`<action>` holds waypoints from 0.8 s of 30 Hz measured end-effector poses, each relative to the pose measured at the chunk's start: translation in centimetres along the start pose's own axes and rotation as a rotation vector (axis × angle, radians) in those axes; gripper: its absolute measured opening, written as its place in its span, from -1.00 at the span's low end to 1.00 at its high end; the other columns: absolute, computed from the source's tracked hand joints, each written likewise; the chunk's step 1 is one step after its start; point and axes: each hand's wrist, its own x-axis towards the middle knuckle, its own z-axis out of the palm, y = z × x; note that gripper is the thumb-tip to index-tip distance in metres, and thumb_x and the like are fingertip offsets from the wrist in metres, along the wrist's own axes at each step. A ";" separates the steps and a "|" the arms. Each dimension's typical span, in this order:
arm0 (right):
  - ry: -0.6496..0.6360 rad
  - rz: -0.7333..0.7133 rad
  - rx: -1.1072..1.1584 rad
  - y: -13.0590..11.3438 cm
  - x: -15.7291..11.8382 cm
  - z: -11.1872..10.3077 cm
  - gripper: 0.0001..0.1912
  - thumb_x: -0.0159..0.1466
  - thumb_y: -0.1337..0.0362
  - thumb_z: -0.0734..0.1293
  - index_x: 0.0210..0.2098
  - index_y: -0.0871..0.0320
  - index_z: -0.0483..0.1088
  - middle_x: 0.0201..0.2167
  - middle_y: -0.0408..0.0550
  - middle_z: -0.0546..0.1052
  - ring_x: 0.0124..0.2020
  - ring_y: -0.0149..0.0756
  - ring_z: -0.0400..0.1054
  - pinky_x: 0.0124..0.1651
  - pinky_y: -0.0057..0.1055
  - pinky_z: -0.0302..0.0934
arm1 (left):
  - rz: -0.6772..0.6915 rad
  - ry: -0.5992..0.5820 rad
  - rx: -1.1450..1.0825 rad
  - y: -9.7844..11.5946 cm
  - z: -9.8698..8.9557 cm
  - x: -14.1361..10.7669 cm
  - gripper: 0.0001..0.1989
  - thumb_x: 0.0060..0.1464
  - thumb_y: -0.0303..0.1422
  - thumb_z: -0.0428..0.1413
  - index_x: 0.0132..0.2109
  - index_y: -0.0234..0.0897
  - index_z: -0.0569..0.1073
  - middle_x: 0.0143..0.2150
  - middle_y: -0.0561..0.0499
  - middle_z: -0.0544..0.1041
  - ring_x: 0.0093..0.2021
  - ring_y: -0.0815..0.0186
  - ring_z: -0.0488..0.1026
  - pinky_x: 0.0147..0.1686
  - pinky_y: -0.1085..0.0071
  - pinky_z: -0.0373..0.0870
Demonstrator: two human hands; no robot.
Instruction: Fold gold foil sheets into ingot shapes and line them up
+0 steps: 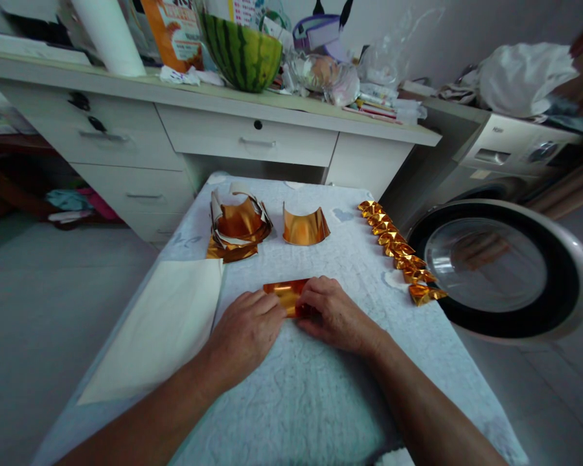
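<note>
A small piece of gold foil paper (287, 296), bent over or folded, lies on the cloth-covered table between my two hands. My left hand (252, 327) presses its bent fingers on the paper's left end. The right end is pinched by my right hand (331, 312), whose thumb and fingers curl over it. Just beyond stands a curved gold foil sheet (305, 228). Left of that sits a stack of curled gold foil sheets (240, 223) with white backs. Folded gold foil pieces (397, 249) line the table's right side in a row.
A cream paper sheet (160, 323) lies along the left of the table (291, 401). Behind is a white desk with drawers (252, 133), bearing a cut watermelon (243, 52) and clutter. A washing machine's open round door (495, 265) stands close to the table's right edge.
</note>
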 end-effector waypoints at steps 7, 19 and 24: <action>0.018 0.001 0.079 0.7 0.1 0.4 -0.90 0.29 0.42 0.28 -0.29 0.16 0.45 -0.30 -0.08 0.48 -0.22 -0.31 0.31 -0.10 -0.37 0.13 | -0.081 -0.022 -0.117 0.0 0.0 0.1 -0.85 0.22 -0.47 -0.02 -0.25 -0.26 0.44 -0.26 -0.03 0.46 -0.21 0.23 0.40 -0.17 0.26 0.36; 0.005 0.152 0.142 0.8 0.0 -0.9 -0.88 0.29 0.38 0.29 -0.38 0.17 0.43 -0.38 -0.11 0.49 -0.31 -0.36 0.32 -0.21 -0.43 0.14 | -0.261 -0.061 -0.176 -0.6 -0.2 0.6 -0.76 0.28 -0.38 -0.08 -0.27 -0.23 0.46 -0.27 -0.01 0.50 -0.20 0.22 0.44 -0.18 0.26 0.32; 0.002 0.222 0.069 0.7 0.1 -0.8 -0.86 0.30 0.35 0.27 -0.38 0.18 0.44 -0.39 -0.10 0.50 -0.32 -0.35 0.32 -0.20 -0.43 0.12 | -0.317 -0.075 -0.085 -0.5 -0.3 0.6 -0.80 0.26 -0.35 -0.03 -0.32 -0.23 0.41 -0.29 -0.02 0.52 -0.23 0.20 0.46 -0.20 0.26 0.30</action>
